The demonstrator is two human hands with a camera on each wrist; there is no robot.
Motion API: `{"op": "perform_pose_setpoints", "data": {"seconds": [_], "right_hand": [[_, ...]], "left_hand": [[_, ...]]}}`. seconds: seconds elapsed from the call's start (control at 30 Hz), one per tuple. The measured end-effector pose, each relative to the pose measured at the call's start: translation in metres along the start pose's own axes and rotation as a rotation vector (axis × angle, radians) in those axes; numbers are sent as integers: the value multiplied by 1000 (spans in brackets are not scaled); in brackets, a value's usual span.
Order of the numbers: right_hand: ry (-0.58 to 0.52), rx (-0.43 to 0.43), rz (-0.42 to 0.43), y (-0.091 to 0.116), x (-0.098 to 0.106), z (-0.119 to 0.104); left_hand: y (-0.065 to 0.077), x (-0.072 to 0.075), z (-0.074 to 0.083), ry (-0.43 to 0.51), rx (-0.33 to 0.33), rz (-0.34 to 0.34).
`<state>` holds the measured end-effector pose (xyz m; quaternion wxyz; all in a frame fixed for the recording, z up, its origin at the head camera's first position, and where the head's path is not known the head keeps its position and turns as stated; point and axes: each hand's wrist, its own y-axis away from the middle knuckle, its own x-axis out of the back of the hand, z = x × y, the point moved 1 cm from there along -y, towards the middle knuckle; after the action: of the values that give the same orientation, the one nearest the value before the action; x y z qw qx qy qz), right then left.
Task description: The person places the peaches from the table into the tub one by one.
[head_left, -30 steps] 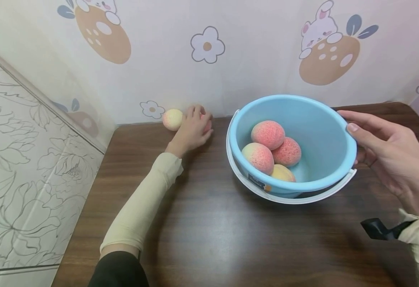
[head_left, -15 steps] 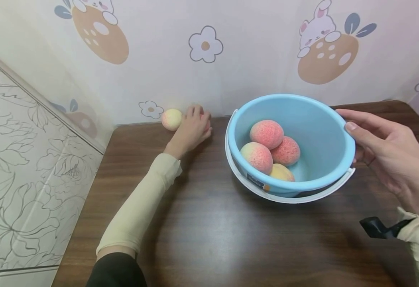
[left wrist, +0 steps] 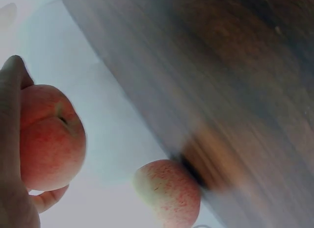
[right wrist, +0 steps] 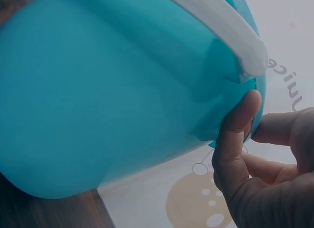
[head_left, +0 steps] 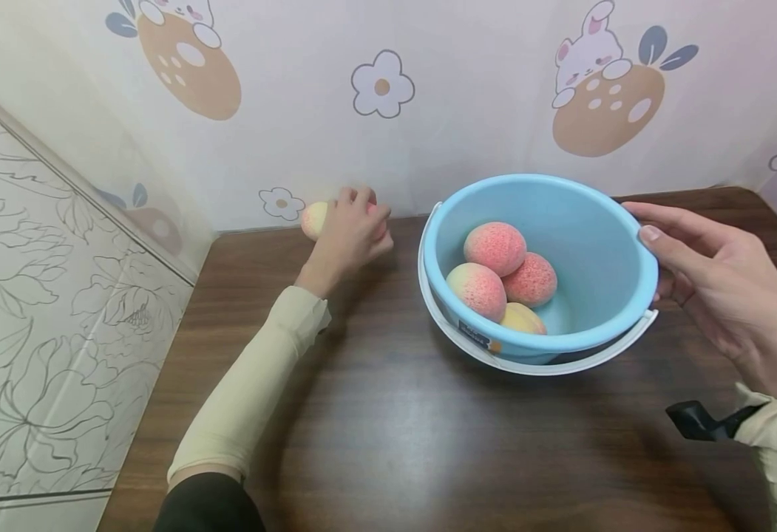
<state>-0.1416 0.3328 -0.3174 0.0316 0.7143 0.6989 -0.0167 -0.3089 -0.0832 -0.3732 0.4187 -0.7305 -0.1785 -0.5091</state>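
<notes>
My left hand [head_left: 347, 235], by the wall at the back of the table, grips a red peach [left wrist: 53, 137] between thumb and fingers. Beside it, against the wall, lies a second peach [left wrist: 169, 191], pale yellow and pink, partly behind the hand in the head view. A light blue bucket [head_left: 601, 266] stands tilted on the table's right half, holding several peaches [head_left: 496, 249]. My right hand [head_left: 727, 277] pinches the bucket's right rim, thumb on one side and fingers on the other, as the right wrist view also shows.
The bucket's white handle [head_left: 541, 369] hangs down around its near side. Behind the brown wooden table [head_left: 375, 428] rises a wall [head_left: 295, 96] with printed flowers and rabbits. Panels with line-drawn flowers [head_left: 35, 310] run along the left edge.
My left hand has lifted slightly and turned a little, covering more of the pale peach beside it. The right hand and the bucket have stayed in place.
</notes>
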Motion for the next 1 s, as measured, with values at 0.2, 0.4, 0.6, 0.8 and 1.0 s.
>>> {"op": "perform_pose_setpoints", "data": {"seconds": [0.2, 0.4, 0.6, 0.8, 1.0], "right_hand": [[-12, 3, -10, -1, 0, 1], [1, -5, 6, 1, 0, 1], [-6, -4, 1, 1, 0, 0], [-16, -15, 2, 1, 0, 0], [-14, -26, 4, 1, 0, 0]], "left_hand": [[-2, 8, 2, -9, -80, 169], [-4, 14, 5, -21, -125, 240], [-4, 19, 7, -46, -126, 255], [-2, 22, 8, -54, -124, 329], [-2, 23, 9, -67, -120, 356]]}}
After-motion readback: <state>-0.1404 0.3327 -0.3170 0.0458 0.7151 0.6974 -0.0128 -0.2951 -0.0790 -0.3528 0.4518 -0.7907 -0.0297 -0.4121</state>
